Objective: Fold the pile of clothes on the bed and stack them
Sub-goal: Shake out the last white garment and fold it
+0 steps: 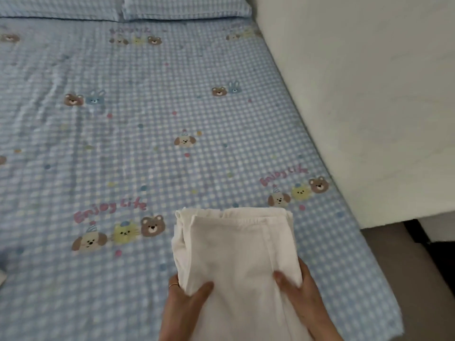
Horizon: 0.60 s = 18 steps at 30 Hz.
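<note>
Bed (pixel 147 143) in blue check, two pillows (pixel 183 7) at far edge. Near right: folded white garment (pixel 234 254), gripped on both sides, left hand (pixel 183 306) and right hand (pixel 304 299) with thumbs on top, other fingers hidden beneath.

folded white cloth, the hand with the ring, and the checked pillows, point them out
folded white cloth (pixel 234 247), head view, middle of its top layer
left hand with the ring (pixel 184 301), head view, back of the hand
blue checked pillows (pixel 187 7), head view, front of the right pillow
</note>
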{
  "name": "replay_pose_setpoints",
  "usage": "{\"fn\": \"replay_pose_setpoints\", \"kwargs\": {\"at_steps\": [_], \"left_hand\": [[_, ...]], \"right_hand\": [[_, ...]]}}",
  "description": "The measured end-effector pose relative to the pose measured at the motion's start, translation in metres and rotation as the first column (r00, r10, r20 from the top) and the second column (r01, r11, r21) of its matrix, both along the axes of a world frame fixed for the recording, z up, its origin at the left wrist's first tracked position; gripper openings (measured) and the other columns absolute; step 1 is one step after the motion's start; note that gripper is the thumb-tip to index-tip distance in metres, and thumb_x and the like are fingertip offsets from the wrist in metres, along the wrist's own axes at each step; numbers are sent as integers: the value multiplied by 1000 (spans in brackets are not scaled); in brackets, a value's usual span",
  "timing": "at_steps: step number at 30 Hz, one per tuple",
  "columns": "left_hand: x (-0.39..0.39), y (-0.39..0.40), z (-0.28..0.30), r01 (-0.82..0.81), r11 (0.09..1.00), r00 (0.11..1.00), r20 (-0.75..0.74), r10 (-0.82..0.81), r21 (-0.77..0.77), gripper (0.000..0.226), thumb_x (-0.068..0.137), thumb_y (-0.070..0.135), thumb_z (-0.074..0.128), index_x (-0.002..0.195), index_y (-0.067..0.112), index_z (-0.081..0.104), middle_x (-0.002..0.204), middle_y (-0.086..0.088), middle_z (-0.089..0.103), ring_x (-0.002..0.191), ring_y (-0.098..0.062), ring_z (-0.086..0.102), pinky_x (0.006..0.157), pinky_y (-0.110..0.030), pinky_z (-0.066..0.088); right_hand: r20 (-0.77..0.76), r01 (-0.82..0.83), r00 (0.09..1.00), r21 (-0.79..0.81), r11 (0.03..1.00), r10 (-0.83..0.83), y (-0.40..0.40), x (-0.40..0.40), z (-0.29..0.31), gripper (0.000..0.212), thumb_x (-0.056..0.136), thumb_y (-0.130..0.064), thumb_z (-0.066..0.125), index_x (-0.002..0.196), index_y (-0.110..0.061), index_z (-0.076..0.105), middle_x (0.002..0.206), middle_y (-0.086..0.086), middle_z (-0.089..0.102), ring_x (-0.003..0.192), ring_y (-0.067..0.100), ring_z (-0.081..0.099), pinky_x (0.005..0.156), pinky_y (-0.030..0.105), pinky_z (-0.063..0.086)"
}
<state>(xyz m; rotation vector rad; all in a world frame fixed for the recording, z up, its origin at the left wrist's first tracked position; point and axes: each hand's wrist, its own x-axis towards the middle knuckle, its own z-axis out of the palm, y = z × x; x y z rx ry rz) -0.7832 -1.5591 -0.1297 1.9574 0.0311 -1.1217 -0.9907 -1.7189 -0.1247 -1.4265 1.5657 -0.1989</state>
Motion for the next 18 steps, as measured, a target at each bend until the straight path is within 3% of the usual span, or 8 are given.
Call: {"fn": "replay_pose_setpoints", "kwargs": {"at_steps": [5,9,13,15,17,18], "left_hand": [[-85,-95,-7,0,1000,999,-46,-2,-28,81,60,41,85,124,18,41,109,-5,60,100,-25,60,87,-37,47],[-128,-152,-15,-12,999,999,-48,11,-32,75,65,39,83,123,18,42,111,-4,61,100,-24,59,88,-37,48],[-149,-189,-26,11,1000,1000,2,-11,20,76,66,46,79,127,23,40,104,6,60,90,-15,53,79,-30,39],[-151,-201,-37,62,998,998,10,-63,29,81,69,45,78,133,18,38,109,3,60,99,-21,58,86,-34,45],[-152,-207,-46,213,964,973,54,-223,157,91,76,45,72,145,10,24,132,-11,50,119,-29,51,101,-40,41],[-153,-207,-48,292,907,927,144,-347,304,95,81,45,67,149,10,11,144,-17,38,129,-32,41,106,-42,35]], "right_hand": [[-38,-7,999,16,1000,7,-96,-83,1,84,62,-63,73,135,-32,44,120,-8,60,109,17,58,95,39,47],[-4,-27,1000,-24,999,27,-157,-119,2,59,77,-39,75,129,-26,51,119,-5,63,106,14,60,94,37,48],[41,-52,998,-38,998,53,-201,-135,-3,50,81,-31,73,127,-24,53,116,-2,64,105,16,62,95,40,49],[40,-99,994,-28,995,100,-214,-137,-11,49,84,-27,70,129,-22,50,120,2,63,108,18,60,97,42,47],[-89,-202,976,-41,979,197,-217,-137,-26,57,88,-24,65,139,-12,41,132,13,53,117,26,53,100,40,43],[-259,-272,934,-68,960,246,-215,-134,-33,63,90,-24,63,143,-8,34,139,19,46,124,32,47,102,41,40]]}}
